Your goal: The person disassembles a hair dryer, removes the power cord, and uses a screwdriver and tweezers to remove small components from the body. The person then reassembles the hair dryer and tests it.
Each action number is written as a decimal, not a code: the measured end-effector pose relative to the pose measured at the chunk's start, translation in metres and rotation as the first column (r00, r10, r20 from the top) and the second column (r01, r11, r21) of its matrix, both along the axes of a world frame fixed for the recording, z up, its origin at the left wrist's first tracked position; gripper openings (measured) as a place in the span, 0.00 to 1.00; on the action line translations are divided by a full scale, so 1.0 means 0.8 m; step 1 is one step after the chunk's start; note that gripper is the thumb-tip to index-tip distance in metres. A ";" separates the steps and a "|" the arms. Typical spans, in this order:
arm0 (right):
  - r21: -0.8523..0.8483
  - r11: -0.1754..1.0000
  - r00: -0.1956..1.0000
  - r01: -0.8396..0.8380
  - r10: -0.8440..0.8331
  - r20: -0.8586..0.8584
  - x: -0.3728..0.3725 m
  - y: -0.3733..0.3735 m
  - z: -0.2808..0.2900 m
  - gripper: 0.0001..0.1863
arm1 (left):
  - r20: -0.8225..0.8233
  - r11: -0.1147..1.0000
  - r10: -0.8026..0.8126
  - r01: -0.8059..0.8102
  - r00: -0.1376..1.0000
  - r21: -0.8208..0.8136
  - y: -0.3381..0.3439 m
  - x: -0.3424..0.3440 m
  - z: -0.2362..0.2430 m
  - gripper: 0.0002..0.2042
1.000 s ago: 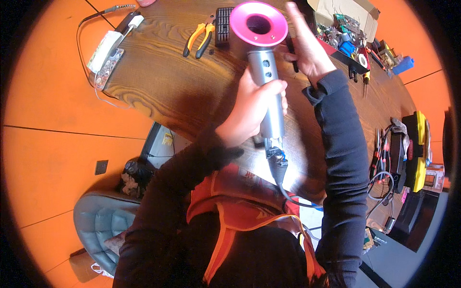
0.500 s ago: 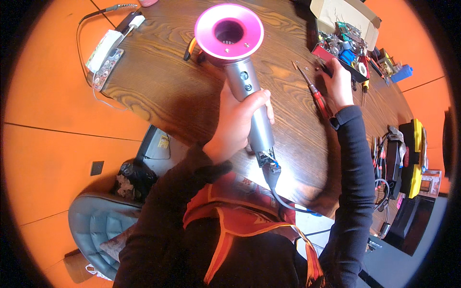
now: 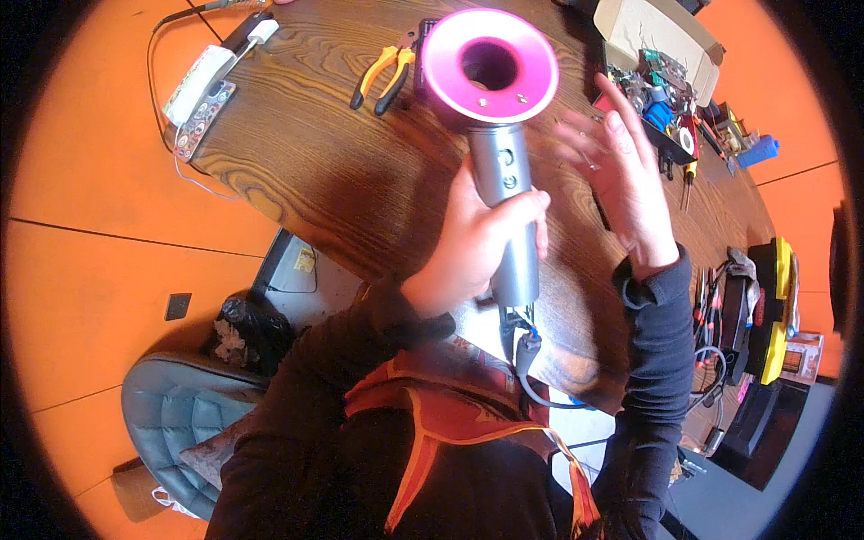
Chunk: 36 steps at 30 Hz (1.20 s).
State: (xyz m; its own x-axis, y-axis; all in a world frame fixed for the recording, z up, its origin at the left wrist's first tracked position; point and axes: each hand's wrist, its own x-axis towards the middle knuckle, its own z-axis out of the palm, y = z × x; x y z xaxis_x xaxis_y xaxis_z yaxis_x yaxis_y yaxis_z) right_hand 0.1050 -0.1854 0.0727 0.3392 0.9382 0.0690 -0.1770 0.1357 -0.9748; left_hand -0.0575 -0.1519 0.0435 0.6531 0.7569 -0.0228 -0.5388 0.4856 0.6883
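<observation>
My left hand [image 3: 463, 247] grips the silver handle [image 3: 504, 162] of a hair dryer, which has a pink ring head [image 3: 531, 63] with a dark opening. The handle's lower end is exposed, with small wires and a grey power cable [image 3: 540, 391] running from it. My right hand [image 3: 630, 180] is raised just right of the dryer's head and handle, fingers spread and slightly blurred, with nothing visible in them. Yellow-and-black pliers [image 3: 373, 74] lie left of the dryer head, and a dark slotted object [image 3: 428, 31] is partly hidden behind it.
A wooden table [image 3: 306, 135] bears a white device with wires [image 3: 202, 85] at the left, an open box of electronic parts [image 3: 657, 108] at back right, and a black-yellow toolbox [image 3: 765, 306] with tools at the right. A grey padded chair [image 3: 171, 423] stands lower left.
The dryer swung left, then back right. My right hand went to the parts box, fingers closed near a dark item, and is now back nearer the dryer with fingers spread.
</observation>
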 end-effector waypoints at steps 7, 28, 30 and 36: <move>0.089 0.996 0.869 -0.031 0.071 -0.490 -0.059 0.013 0.022 0.19 | -0.220 0.980 -0.056 0.096 0.974 0.177 -0.019 0.008 0.014 0.23; -0.296 0.946 0.942 -0.131 0.212 0.262 -0.041 -0.066 0.023 0.28 | 0.206 0.965 0.150 -0.188 0.967 0.181 0.004 -0.011 0.011 0.13; -0.206 0.952 0.949 -0.226 0.262 0.174 -0.063 -0.087 0.002 0.22 | 0.205 0.965 0.160 -0.196 0.966 0.173 0.010 -0.013 0.016 0.11; -0.246 0.965 0.734 0.095 0.099 0.672 -0.105 -0.123 0.012 0.10 | 0.236 0.970 0.222 -0.238 0.946 0.041 0.004 -0.012 0.024 0.06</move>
